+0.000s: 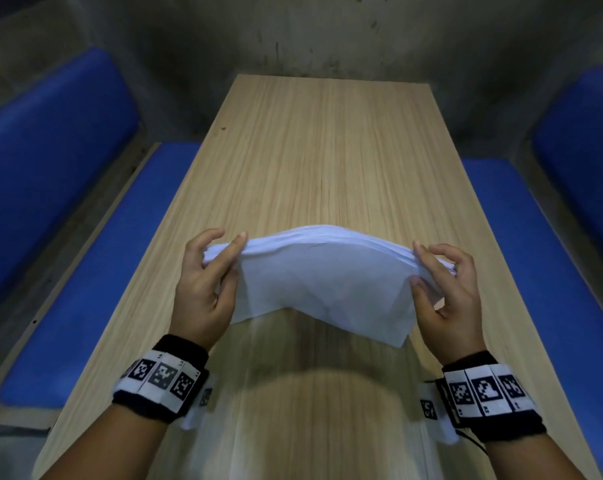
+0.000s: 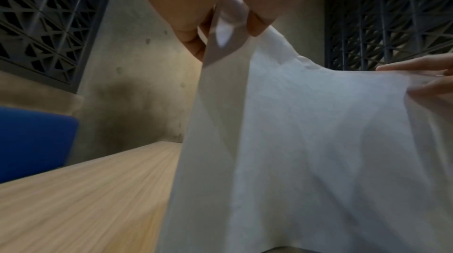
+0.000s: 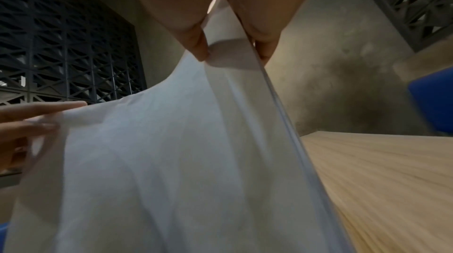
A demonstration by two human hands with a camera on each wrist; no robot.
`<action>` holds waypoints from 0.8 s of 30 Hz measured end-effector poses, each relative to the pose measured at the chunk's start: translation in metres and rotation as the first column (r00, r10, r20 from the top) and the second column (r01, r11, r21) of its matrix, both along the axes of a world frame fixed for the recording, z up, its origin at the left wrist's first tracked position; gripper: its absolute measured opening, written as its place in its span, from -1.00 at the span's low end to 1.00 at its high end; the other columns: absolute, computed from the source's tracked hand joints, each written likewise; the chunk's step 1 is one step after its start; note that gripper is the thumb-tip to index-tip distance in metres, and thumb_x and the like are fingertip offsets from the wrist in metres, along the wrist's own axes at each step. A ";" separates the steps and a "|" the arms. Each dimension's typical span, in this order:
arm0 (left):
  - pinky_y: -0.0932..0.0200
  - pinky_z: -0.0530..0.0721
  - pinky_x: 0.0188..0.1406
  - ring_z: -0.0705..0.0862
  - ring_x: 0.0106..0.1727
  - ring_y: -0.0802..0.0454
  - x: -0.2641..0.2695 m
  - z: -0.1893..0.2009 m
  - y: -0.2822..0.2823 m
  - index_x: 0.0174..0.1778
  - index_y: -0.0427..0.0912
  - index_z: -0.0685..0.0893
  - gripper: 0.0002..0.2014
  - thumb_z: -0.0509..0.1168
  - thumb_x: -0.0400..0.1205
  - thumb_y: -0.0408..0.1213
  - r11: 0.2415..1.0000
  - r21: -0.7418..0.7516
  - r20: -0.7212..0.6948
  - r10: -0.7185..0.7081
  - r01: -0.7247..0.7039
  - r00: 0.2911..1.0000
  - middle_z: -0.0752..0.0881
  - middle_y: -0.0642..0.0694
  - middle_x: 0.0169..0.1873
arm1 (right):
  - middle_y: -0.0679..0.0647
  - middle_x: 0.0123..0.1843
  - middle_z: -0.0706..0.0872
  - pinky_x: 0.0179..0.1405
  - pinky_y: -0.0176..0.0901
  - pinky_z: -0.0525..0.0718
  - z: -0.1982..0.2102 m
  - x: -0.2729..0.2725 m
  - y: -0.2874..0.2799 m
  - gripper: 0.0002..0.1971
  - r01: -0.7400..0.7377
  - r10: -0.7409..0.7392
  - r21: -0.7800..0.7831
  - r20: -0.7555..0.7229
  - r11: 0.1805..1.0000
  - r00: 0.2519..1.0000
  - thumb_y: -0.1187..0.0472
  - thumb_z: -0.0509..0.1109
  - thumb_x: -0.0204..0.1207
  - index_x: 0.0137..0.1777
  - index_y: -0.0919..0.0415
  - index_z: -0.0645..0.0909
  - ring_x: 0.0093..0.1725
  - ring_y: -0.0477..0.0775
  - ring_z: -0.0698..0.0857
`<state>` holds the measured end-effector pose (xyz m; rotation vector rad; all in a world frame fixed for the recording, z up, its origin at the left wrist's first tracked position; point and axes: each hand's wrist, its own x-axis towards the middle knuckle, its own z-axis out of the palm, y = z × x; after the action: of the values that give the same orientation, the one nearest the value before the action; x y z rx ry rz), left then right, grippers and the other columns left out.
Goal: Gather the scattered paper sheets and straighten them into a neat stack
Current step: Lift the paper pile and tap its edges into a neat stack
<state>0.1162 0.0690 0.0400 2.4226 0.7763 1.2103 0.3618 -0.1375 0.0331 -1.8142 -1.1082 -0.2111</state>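
A bundle of white paper sheets [image 1: 324, 275] is held upright above the wooden table [image 1: 314, 150], bowed upward along its top edge. My left hand [image 1: 210, 271] pinches its left end between thumb and fingers, and my right hand [image 1: 442, 278] pinches its right end the same way. In the left wrist view the paper sheets [image 2: 306, 141] hang from my left hand [image 2: 220, 30] and fill the right half. The right wrist view has the sheets [image 3: 159, 160] hanging from my right hand [image 3: 228, 48], edges layered on the right. The lower edge of the bundle is blurred.
Blue cushioned benches [image 1: 68, 258] [image 1: 542, 271] run along both sides of the table. A concrete wall [image 1: 310, 36] closes the far end. Dark lattice screens [image 2: 44, 20] show in the wrist views.
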 end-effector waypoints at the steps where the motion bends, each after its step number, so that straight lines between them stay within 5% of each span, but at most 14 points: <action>1: 0.52 0.33 0.22 0.36 0.34 0.43 -0.001 0.000 0.002 0.39 -0.22 0.63 -0.61 0.23 0.63 -0.48 1.000 0.020 -0.013 0.011 -0.011 1.000 0.54 -0.28 0.29 | 0.01 0.29 0.43 0.32 -0.56 0.28 0.000 0.000 0.000 -0.56 0.011 -0.011 0.000 0.008 1.000 1.000 0.38 0.34 0.49 0.39 0.22 0.57 0.34 -0.42 0.33; 7: 0.15 0.62 0.12 0.57 0.19 0.11 -0.006 0.001 0.014 0.38 -0.30 0.63 -0.63 0.25 0.64 -0.50 1.000 0.018 0.028 0.002 -0.002 1.000 0.59 -0.14 0.19 | 0.13 0.34 0.47 0.35 -0.51 0.31 0.002 -0.001 -0.001 -0.54 0.048 -0.048 -0.012 0.023 0.999 0.999 0.29 0.32 0.52 0.43 0.27 0.52 0.35 -0.12 0.40; 9: 0.33 0.56 0.07 0.53 0.05 0.09 -0.006 0.003 0.014 0.44 -0.26 0.58 -0.57 0.22 0.62 -0.51 1.000 0.013 -0.011 -0.009 0.009 1.000 0.52 -0.06 0.12 | -0.04 0.36 0.37 0.40 -0.36 0.36 0.003 -0.001 -0.001 -0.48 0.045 -0.045 -0.022 -0.004 0.999 0.999 0.28 0.31 0.53 0.52 0.19 0.41 0.39 -0.23 0.38; 12: 0.59 0.37 0.05 0.43 0.00 0.17 -0.008 0.003 0.014 0.42 -0.15 0.61 -0.50 0.22 0.55 -0.54 1.000 0.010 -0.074 -0.001 0.002 0.997 0.44 -0.04 0.07 | -0.04 0.36 0.37 0.37 -0.44 0.34 0.001 -0.001 -0.001 -0.52 0.025 -0.025 -0.020 -0.002 0.999 1.000 0.30 0.28 0.54 0.48 0.11 0.45 0.39 -0.42 0.30; 16: 0.52 0.42 0.08 0.49 0.07 0.14 -0.009 0.004 0.015 0.32 -0.20 0.68 -0.60 0.23 0.58 -0.51 1.000 0.020 -0.064 0.016 -0.014 0.998 0.46 -0.02 0.17 | 0.03 0.39 0.41 0.38 -0.52 0.30 0.003 -0.002 0.000 -0.53 0.033 -0.033 -0.003 -0.020 0.999 0.999 0.29 0.29 0.52 0.46 0.22 0.49 0.40 -0.26 0.38; 18: 0.46 0.46 0.17 0.54 0.14 0.15 -0.008 0.004 0.014 0.33 -0.15 0.64 -0.63 0.21 0.61 -0.44 0.997 -0.072 -0.016 0.015 -0.016 1.000 0.50 0.01 0.23 | -0.08 0.41 0.43 0.37 -0.40 0.40 -0.001 -0.001 -0.001 -0.40 0.034 -0.034 -0.001 -0.228 0.999 0.973 0.32 0.34 0.53 0.57 0.14 0.31 0.39 -0.21 0.45; 20: 0.44 0.52 0.20 0.58 0.21 0.29 -0.005 0.003 0.010 0.33 0.06 0.50 -0.61 0.23 0.64 -0.42 0.920 -0.391 0.138 0.016 0.040 0.990 0.58 0.12 0.20 | -0.11 0.26 0.57 0.19 -0.22 0.56 -0.006 -0.002 0.001 -0.42 0.066 -0.015 0.072 -0.555 0.995 0.832 0.40 0.35 0.53 0.53 0.11 0.32 0.22 -0.26 0.61; 21: 0.44 0.58 0.11 0.63 0.13 0.35 0.000 0.002 0.007 0.29 0.12 0.46 -0.60 0.23 0.65 -0.45 0.821 -0.562 0.229 0.032 0.105 0.973 0.64 0.18 0.12 | -0.07 0.15 0.65 0.06 -0.19 0.59 -0.010 -0.002 0.004 -0.55 0.084 0.011 0.112 -0.665 0.990 0.747 0.43 0.32 0.55 0.41 0.14 0.44 0.06 -0.31 0.69; 23: 0.47 0.62 -0.13 0.71 -0.08 0.42 0.011 -0.005 0.002 0.17 0.04 0.54 -0.68 0.19 0.67 -0.49 0.641 -0.748 0.313 0.112 0.172 0.943 0.77 0.21 -0.08 | -0.02 0.00 0.72 -0.13 -0.28 0.65 -0.018 -0.002 0.012 -0.73 0.118 0.019 0.124 -0.766 0.985 0.643 0.42 0.26 0.59 0.24 0.20 0.56 -0.18 -0.37 0.74; 24: 0.48 0.62 -0.19 0.72 -0.14 0.45 0.015 -0.006 0.000 0.13 -0.04 0.58 -0.73 0.17 0.67 -0.50 0.614 -0.774 0.299 0.138 0.155 0.944 0.79 0.19 -0.14 | -0.03 -0.02 0.73 -0.17 -0.35 0.69 -0.020 -0.003 0.016 -0.73 0.127 0.025 0.130 -0.786 0.983 0.617 0.40 0.24 0.61 0.27 0.25 0.55 -0.19 -0.36 0.75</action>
<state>0.1311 0.0691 0.0337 1.4329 0.9310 0.9313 0.3589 -0.1218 0.0136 -1.5087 -0.3750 0.4338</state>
